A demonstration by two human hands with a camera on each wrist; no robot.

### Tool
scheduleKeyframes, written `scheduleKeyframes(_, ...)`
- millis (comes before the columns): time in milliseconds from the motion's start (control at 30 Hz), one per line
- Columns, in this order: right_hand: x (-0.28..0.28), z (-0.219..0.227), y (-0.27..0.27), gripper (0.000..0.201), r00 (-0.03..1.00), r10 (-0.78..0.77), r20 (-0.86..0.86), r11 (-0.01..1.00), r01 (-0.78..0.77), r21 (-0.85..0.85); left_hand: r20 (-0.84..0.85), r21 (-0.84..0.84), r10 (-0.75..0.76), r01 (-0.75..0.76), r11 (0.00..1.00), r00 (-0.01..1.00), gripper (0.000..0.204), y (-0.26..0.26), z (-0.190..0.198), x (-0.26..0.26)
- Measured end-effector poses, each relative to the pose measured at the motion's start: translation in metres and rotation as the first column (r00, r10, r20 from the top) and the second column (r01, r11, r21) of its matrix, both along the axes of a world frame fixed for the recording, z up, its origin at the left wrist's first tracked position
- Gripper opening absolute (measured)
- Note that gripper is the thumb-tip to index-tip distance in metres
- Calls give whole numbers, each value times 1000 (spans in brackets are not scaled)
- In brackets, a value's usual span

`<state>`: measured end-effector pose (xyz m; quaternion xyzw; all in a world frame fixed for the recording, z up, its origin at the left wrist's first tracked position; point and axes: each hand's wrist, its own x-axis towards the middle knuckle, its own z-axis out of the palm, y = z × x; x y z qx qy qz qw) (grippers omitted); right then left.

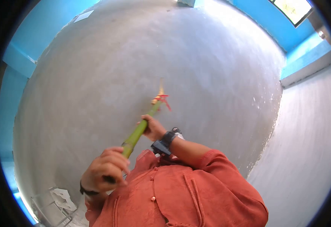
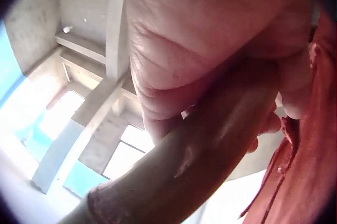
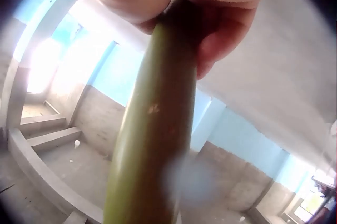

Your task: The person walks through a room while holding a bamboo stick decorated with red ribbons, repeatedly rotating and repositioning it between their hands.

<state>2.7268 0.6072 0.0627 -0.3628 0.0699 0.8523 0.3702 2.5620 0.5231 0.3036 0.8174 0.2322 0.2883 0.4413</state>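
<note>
A green bamboo pole (image 1: 137, 133) slants up and to the right before the red shirt in the head view. Its far end bears a yellowish tip (image 1: 160, 90) and a red ribbon (image 1: 166, 101). My left hand (image 1: 106, 170) grips the near end, fingers curled round it; the left wrist view shows the palm (image 2: 189, 29) over the pole (image 2: 174, 166). Farther up, my right hand (image 1: 154, 128) is wrapped round the pole. In the right wrist view its fingers (image 3: 226, 40) close around the pole (image 3: 152, 113), hiding part of it.
Grey floor (image 1: 97, 75) spreads out ahead, with blue walls (image 1: 40, 30) around it. A metal frame with a white panel (image 1: 63, 199) stands at the lower left. A pale ledge (image 1: 307, 66) juts in at the right, below a window (image 1: 292, 9).
</note>
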Motion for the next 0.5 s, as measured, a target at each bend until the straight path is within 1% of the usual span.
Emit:
scheduleKeyframes(67, 50, -13, 18, 17, 988, -63, 143, 997, 69, -35, -33, -32, 91, -93, 995, 995, 20, 23, -22, 23)
scheduleKeyframes(100, 76, -23, 26, 16, 980, -98, 173, 993, 108, -48, -25, -24, 93, -94, 995, 995, 20, 32, -36, 34)
scheduleKeyframes(133, 102, -34, 33, 15, 970, -131, 203, 987, 146, -63, 3, -187, 114, -111, 976, 993, 19, 41, -50, 47)
scheduleKeyframes(167, 131, -48, 42, 15, 964, -118, 237, 985, 143, -93, 27, -346, 139, -121, 930, 990, 19, 50, -64, 61)
scheduleKeyframes(200, 159, -63, 49, 15, 958, -104, 268, 982, 141, -124, 32, -341, 142, -123, 932, 989, 19, 61, -78, 76)
scheduleKeyframes(267, 212, -85, 61, 17, 931, -108, 348, 977, 165, -139, 64, -556, 155, -94, 826, 986, 21, 83, -107, 107)
scheduleKeyframes(300, 237, -102, 66, 19, 902, -88, 422, 981, 153, -123, 69, -551, 156, -93, 829, 985, 21, 92, -124, 123)
scheduleKeyframes(333, 260, -116, 72, 23, 867, -70, 494, 984, 141, -106, 147, -601, 159, -39, 798, 976, 20, 101, -143, 140)
scheduleKeyframes(367, 278, -125, 77, 23, 838, -56, 543, 980, 151, -131, 226, -641, 166, 19, 767, 960, 19, 109, -156, 154)
scheduleKeyframes(400, 290, -122, 82, 23, 807, -42, 589, 975, 163, -154, 230, -632, 163, 20, 775, 959, 19, 118, -163, 166)
scheduleKeyframes(433, 301, -121, 87, 23, 772, 5, 635, 980, 123, -158, 220, -640, 147, 30, 767, 964, 19, 125, -170, 178)
scheduleKeyframes(467, 314, -128, 90, 23, 747, 78, 660, 996, -24, -90, 210, -648, 129, 39, 760, 969, 19, 132, -172, 187)
scheduleKeyframes(500, 315, -132, 96, 24, 760, 98, 642, 988, 3, -154, 210, -655, 135, 37, 755, 968, 18, 135, -170, 193)
